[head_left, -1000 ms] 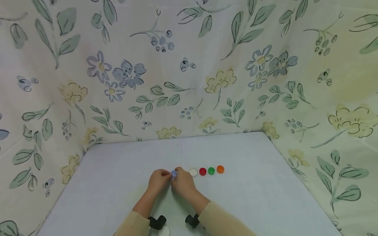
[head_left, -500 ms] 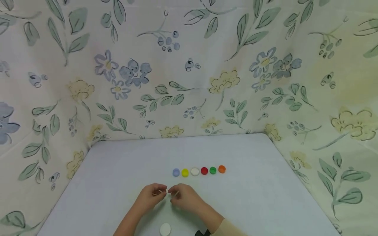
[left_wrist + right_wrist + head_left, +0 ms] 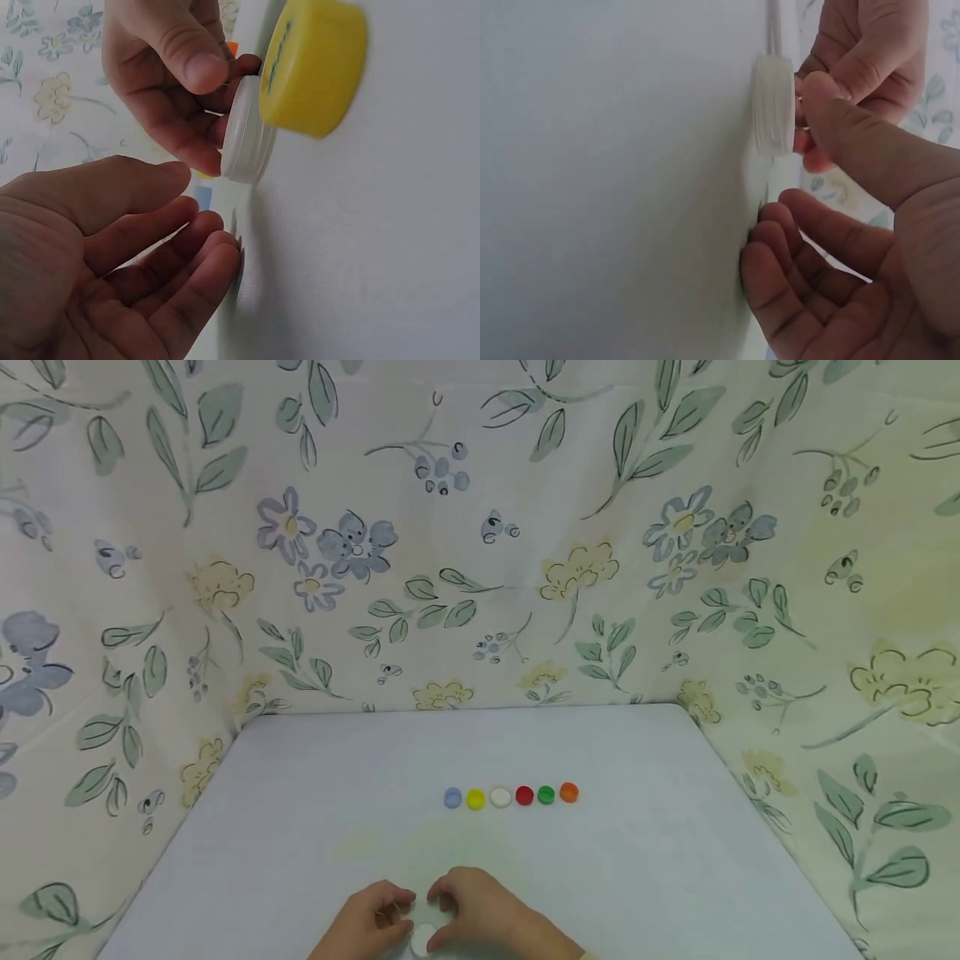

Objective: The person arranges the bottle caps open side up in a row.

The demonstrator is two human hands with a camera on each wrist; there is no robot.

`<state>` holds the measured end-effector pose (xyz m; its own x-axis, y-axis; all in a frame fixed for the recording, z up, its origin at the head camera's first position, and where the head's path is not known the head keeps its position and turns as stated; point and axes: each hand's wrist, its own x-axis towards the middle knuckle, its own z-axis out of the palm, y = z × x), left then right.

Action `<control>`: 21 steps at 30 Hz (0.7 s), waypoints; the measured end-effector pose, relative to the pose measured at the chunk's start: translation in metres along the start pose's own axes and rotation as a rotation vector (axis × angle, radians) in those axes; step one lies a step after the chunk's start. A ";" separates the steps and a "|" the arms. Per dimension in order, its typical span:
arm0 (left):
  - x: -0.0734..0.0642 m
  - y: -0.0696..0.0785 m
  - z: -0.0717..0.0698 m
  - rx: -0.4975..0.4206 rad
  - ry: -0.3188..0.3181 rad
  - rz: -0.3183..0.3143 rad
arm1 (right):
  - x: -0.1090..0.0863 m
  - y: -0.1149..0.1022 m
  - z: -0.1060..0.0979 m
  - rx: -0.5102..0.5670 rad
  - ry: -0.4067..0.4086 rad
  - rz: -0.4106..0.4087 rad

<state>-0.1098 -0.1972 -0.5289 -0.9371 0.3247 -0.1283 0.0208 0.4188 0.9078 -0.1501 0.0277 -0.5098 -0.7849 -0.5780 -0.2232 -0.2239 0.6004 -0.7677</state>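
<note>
Loosely, the left grip (image 3: 367, 925) and right grip (image 3: 480, 910) were spread about a white cap (image 3: 422, 937) on the counter (image 3: 637, 868), touching or not I couldn't tell | that cap and a nearby yellow cap (image 3: 319, 71) seemed left over | beyond, six caps (image 3: 501, 797) already lay in a row | head view missed the nearer yellow one.

On the white table (image 3: 645, 868) we find six coloured discs (image 3: 501, 797) beyond the fingers (image 3: 199, 296), a white lid (image 3: 422, 939) between them, a yellow cap (image 3: 315, 67) toward the wrists.

Head view: we look forward and down across the smooth white table (image 3: 637, 860); wrist views: close, low, turned sideways, sharing one round white plastic lid (image 3: 247, 139).
</note>
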 end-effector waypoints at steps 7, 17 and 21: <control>-0.008 0.001 0.008 -0.034 -0.086 0.025 | -0.011 -0.006 0.009 0.109 -0.036 0.136; -0.025 0.009 0.009 0.034 -0.109 0.038 | -0.018 -0.008 0.015 0.166 -0.053 0.181; -0.027 0.008 0.016 0.082 -0.060 0.061 | -0.019 -0.008 0.016 0.149 -0.053 0.195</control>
<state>-0.0790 -0.1891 -0.5242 -0.9107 0.4007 -0.1002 0.1074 0.4639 0.8794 -0.1242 0.0244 -0.5089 -0.7727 -0.4898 -0.4039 0.0198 0.6173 -0.7865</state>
